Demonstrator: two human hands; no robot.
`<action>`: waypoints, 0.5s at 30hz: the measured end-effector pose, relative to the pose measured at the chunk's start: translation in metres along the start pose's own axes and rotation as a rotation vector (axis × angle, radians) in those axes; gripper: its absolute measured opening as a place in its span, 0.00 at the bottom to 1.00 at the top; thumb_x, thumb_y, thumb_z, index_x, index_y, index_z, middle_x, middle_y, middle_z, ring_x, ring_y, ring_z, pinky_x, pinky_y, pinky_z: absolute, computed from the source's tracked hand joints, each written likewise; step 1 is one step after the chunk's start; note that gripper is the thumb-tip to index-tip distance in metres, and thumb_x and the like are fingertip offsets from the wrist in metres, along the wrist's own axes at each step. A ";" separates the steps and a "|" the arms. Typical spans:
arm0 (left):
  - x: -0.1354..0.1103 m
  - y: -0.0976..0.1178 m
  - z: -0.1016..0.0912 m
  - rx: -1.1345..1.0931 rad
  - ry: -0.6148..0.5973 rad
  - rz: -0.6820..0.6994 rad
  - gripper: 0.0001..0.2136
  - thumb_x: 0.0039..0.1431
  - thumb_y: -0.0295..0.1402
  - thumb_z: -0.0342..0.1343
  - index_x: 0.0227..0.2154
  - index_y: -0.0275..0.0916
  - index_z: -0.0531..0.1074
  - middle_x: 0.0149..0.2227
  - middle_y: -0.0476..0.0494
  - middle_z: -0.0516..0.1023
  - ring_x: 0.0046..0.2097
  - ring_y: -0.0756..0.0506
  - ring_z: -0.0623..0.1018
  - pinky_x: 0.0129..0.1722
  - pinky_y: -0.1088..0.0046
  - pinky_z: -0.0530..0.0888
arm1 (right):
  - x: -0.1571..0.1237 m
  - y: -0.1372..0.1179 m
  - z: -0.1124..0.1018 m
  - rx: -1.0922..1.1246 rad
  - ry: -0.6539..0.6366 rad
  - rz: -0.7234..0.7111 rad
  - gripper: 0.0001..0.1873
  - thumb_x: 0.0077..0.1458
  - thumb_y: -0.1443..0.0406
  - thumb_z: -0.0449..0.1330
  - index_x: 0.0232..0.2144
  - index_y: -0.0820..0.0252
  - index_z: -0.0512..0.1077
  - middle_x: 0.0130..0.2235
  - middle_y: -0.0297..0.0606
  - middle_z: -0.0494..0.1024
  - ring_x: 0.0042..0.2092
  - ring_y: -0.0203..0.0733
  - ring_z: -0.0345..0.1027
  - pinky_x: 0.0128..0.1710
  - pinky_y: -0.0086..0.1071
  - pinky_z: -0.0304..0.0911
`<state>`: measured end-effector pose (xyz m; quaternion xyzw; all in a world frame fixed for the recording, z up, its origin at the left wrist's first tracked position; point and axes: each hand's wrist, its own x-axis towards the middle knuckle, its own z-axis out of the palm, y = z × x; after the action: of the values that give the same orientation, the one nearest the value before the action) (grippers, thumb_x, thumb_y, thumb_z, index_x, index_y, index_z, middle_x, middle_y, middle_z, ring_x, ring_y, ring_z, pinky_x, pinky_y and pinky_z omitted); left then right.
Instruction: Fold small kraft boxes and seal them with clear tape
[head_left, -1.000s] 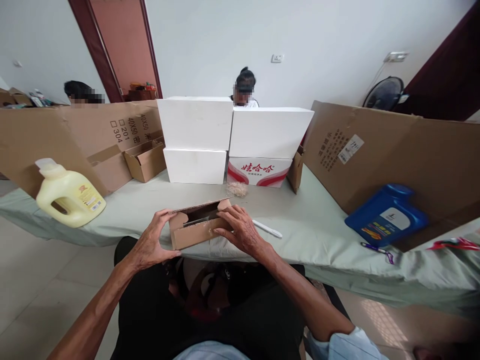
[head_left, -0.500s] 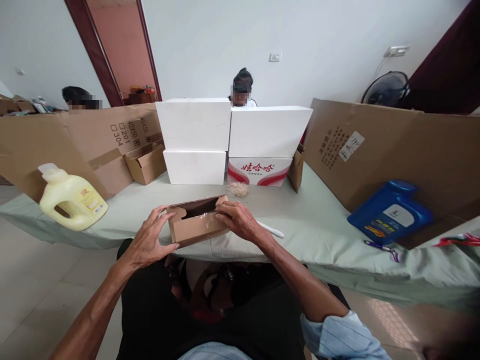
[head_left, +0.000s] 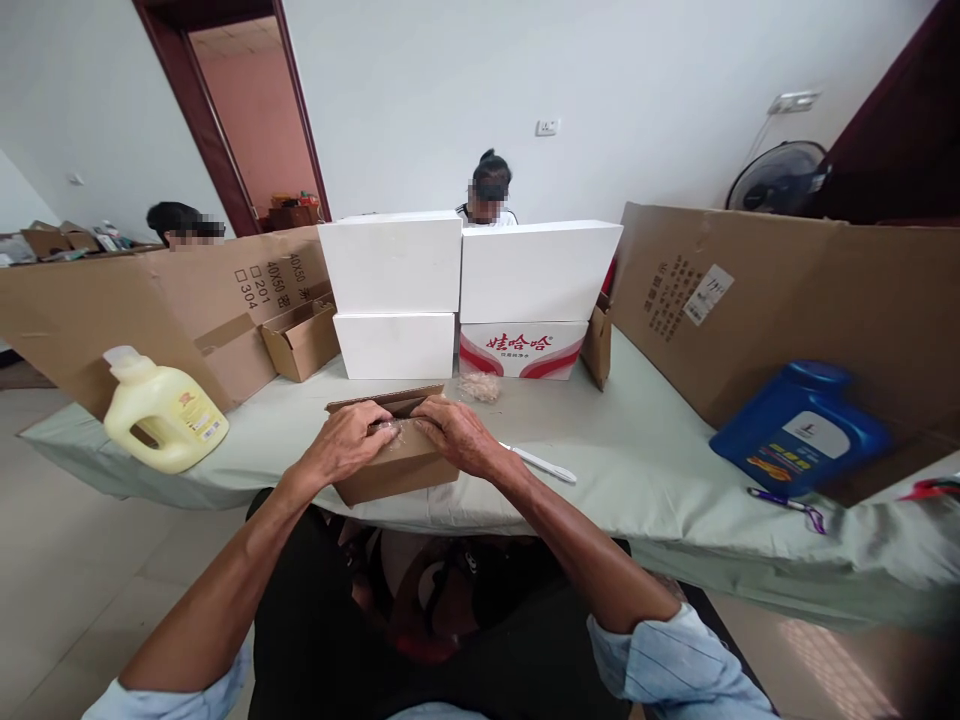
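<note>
A small brown cardboard box (head_left: 405, 472) stands at the table's near edge, its top partly open and its inside dark. Clear tape (head_left: 403, 436) glints along the near top edge. From the left, my left hand (head_left: 351, 437) reaches over that edge, fingers closed at the tape. Beside it my right hand (head_left: 459, 430) has its fingers curled over the same edge, thumb towards the opening. The fingertips of both hands are partly hidden. Just right of the box lies a white-handled knife (head_left: 551, 467), and behind it sits a crumpled clear plastic clump (head_left: 480, 386).
White boxes (head_left: 394, 265) are stacked at the back beside a red-and-white printed carton (head_left: 525, 350). A yellow jug (head_left: 165, 415) stands left, a blue bottle (head_left: 802, 430) right, with a purple pen (head_left: 787, 507) near it. Large cardboard panels (head_left: 757, 330) flank the table. A person (head_left: 491, 190) sits opposite.
My left hand has moved from the box's left end to its near top edge, close to my right hand. My right hand has shifted slightly left. The view has tilted a little.
</note>
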<state>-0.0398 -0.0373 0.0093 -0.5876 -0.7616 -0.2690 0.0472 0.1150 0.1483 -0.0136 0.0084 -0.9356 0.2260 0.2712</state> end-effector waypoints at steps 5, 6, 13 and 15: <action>0.010 -0.005 0.002 -0.222 0.051 -0.044 0.08 0.62 0.36 0.62 0.33 0.43 0.86 0.37 0.47 0.89 0.40 0.42 0.86 0.46 0.65 0.78 | 0.001 0.006 0.001 0.021 0.018 -0.016 0.13 0.73 0.72 0.56 0.47 0.59 0.81 0.46 0.41 0.83 0.47 0.44 0.76 0.49 0.36 0.67; 0.009 -0.005 0.004 -0.239 0.077 -0.035 0.08 0.61 0.35 0.62 0.33 0.43 0.86 0.36 0.47 0.89 0.39 0.42 0.86 0.45 0.65 0.78 | 0.001 0.007 0.001 0.032 0.027 -0.022 0.13 0.73 0.71 0.55 0.47 0.59 0.81 0.46 0.41 0.83 0.47 0.44 0.76 0.49 0.36 0.68; 0.002 0.005 0.015 -0.179 0.261 0.158 0.11 0.66 0.32 0.58 0.29 0.42 0.83 0.37 0.42 0.86 0.39 0.42 0.83 0.44 0.63 0.78 | 0.001 0.007 0.001 0.051 0.033 0.001 0.13 0.74 0.69 0.54 0.44 0.59 0.79 0.44 0.40 0.83 0.44 0.42 0.75 0.47 0.35 0.66; -0.001 0.013 0.016 -0.123 0.294 0.216 0.12 0.68 0.31 0.56 0.28 0.42 0.80 0.36 0.42 0.85 0.40 0.42 0.82 0.44 0.61 0.77 | 0.000 0.007 0.002 0.056 0.046 0.000 0.12 0.75 0.69 0.54 0.43 0.58 0.77 0.44 0.40 0.82 0.45 0.42 0.74 0.48 0.35 0.65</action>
<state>-0.0234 -0.0284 0.0000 -0.6221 -0.6613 -0.3913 0.1503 0.1127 0.1543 -0.0179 0.0108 -0.9224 0.2525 0.2922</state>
